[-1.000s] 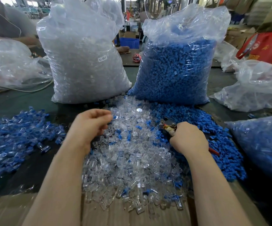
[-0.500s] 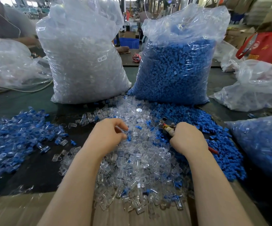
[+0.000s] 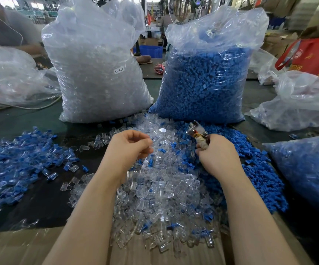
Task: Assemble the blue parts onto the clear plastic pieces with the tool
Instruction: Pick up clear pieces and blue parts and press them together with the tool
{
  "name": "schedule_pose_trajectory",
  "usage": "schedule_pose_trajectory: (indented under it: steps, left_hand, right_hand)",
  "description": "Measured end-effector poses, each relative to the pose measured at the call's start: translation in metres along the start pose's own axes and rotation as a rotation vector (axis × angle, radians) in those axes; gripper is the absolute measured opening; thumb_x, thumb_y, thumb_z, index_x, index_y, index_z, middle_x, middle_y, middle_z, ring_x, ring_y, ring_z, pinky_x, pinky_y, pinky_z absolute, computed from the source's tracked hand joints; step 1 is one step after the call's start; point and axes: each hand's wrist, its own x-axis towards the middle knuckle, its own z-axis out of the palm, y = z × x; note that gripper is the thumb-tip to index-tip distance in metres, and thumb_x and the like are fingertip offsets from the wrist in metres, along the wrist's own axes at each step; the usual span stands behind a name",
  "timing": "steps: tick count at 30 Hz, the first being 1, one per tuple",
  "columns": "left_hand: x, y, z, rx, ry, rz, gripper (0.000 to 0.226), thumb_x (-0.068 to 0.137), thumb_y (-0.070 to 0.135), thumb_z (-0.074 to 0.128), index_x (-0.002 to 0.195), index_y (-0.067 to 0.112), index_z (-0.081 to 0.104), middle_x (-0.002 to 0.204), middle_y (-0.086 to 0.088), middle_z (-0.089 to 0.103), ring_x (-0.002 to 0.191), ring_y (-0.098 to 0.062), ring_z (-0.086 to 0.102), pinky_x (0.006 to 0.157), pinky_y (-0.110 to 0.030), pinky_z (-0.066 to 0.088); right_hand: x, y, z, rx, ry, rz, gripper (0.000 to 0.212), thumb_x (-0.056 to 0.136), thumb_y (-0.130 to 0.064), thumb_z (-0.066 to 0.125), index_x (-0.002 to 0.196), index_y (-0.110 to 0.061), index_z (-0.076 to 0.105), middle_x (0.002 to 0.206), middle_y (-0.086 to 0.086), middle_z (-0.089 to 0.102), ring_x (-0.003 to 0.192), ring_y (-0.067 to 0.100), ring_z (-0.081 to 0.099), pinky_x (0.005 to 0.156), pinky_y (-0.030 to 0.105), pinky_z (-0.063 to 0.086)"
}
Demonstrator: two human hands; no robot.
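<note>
A heap of clear plastic pieces (image 3: 160, 196) lies in front of me, with loose blue parts (image 3: 254, 169) spread to its right. My left hand (image 3: 130, 150) hovers over the heap's far side, its fingers curled with the fingertips together; whether they pinch a clear piece is hard to tell. My right hand (image 3: 218, 155) grips the pliers-like tool (image 3: 198, 132), whose metal jaws point up and away, raised above the blue parts. A spread of assembled blue-and-clear pieces (image 3: 19, 161) lies at the left.
Two tall plastic bags stand behind the heaps: clear pieces (image 3: 95, 73) on the left, blue parts (image 3: 206, 79) on the right. Another bag of blue pieces (image 3: 307, 169) sits at the right edge. Crumpled bags (image 3: 300, 104) lie around. A cardboard sheet (image 3: 21, 247) covers the near table edge.
My left hand moved right from the left side of the clear heap to its middle and closed its fingertips. My right hand lifted and tilted the tool's jaws upward.
</note>
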Motion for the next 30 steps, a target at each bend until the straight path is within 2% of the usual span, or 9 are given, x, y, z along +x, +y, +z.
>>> schedule_pose_trajectory:
  steps: [5,8,13,17,19,22,24,27,30]
  left_hand:
    - [-0.003,0.003,0.008,-0.201,-0.028,-0.043,0.006,0.091,0.006,0.066,0.093,0.011,0.063,0.084,-0.010,0.076,0.072,-0.014,0.072,0.064,-0.022,0.059]
    - [-0.005,0.003,0.010,-0.282,-0.078,-0.088,0.008,0.092,0.003,0.064,0.094,0.011,0.061,0.088,-0.015,0.076,0.072,-0.016,0.073,0.062,-0.022,0.058]
    - [-0.006,0.003,0.013,-0.390,-0.091,-0.103,0.013,0.084,0.002,0.070,0.095,0.007,0.067,0.081,-0.009,0.074,0.070,-0.013,0.070,0.063,-0.021,0.058]
    - [-0.007,0.003,0.014,-0.396,-0.073,-0.109,0.030,0.064,0.018,0.079,0.091,0.007,0.071,0.078,-0.004,0.074,0.070,-0.010,0.069,0.065,-0.019,0.058]
    - [-0.006,0.002,0.015,-0.345,-0.045,-0.103,0.030,0.064,0.022,0.079,0.091,0.009,0.073,0.076,-0.002,0.074,0.070,-0.009,0.069,0.065,-0.019,0.057]
    - [-0.005,0.001,0.017,-0.276,-0.032,-0.091,0.013,0.079,0.011,0.077,0.092,0.011,0.074,0.085,-0.005,0.076,0.079,-0.013,0.071,0.072,-0.022,0.056]
    - [-0.005,0.000,0.019,-0.266,-0.035,-0.083,0.015,0.082,0.002,0.073,0.094,0.012,0.074,0.094,-0.007,0.077,0.086,-0.016,0.072,0.075,-0.022,0.056]
    - [-0.005,0.001,0.022,-0.283,-0.008,-0.080,0.028,0.078,-0.008,0.073,0.097,0.012,0.073,0.096,-0.006,0.077,0.091,-0.016,0.072,0.075,-0.021,0.057]
    - [-0.006,0.001,0.023,-0.253,0.017,-0.055,0.028,0.075,-0.008,0.076,0.093,0.013,0.074,0.092,-0.008,0.076,0.083,-0.015,0.072,0.070,-0.018,0.057]
  right_hand:
    - [-0.003,-0.005,-0.004,0.308,0.049,-0.026,0.014,0.088,-0.034,0.068,0.091,-0.020,0.064,0.083,-0.002,0.065,0.079,0.020,0.059,0.069,0.035,0.047]
    - [-0.004,-0.009,-0.005,0.446,0.007,-0.049,0.006,0.091,-0.027,0.066,0.089,-0.023,0.061,0.085,-0.005,0.070,0.073,0.014,0.060,0.065,0.033,0.046]
    - [-0.008,-0.015,-0.004,0.498,0.019,-0.099,0.012,0.085,-0.033,0.073,0.081,-0.025,0.065,0.074,-0.006,0.067,0.066,0.014,0.056,0.062,0.030,0.043]
    - [-0.010,-0.016,-0.003,0.567,0.018,-0.105,0.015,0.082,-0.030,0.075,0.072,-0.024,0.066,0.063,-0.009,0.060,0.058,0.010,0.050,0.056,0.028,0.040]
    - [-0.011,-0.017,-0.003,0.602,0.004,-0.113,0.014,0.084,-0.027,0.073,0.073,-0.023,0.066,0.060,-0.009,0.057,0.054,0.007,0.045,0.054,0.026,0.039]
    - [-0.013,-0.019,-0.004,0.673,-0.009,-0.138,0.011,0.090,-0.019,0.068,0.079,-0.022,0.069,0.065,-0.011,0.061,0.050,-0.002,0.050,0.050,0.013,0.040]
    - [-0.015,-0.020,-0.005,0.711,-0.024,-0.164,0.012,0.092,-0.011,0.065,0.085,-0.018,0.072,0.068,-0.011,0.063,0.051,-0.009,0.052,0.047,0.006,0.038]
    - [-0.017,-0.022,-0.004,0.710,-0.048,-0.198,0.014,0.091,-0.008,0.065,0.088,-0.019,0.073,0.069,-0.012,0.063,0.052,-0.007,0.053,0.048,0.007,0.038]
    - [-0.016,-0.026,-0.001,0.693,-0.020,-0.221,0.021,0.088,-0.009,0.071,0.083,-0.029,0.069,0.077,-0.015,0.068,0.070,-0.004,0.061,0.063,0.009,0.047]
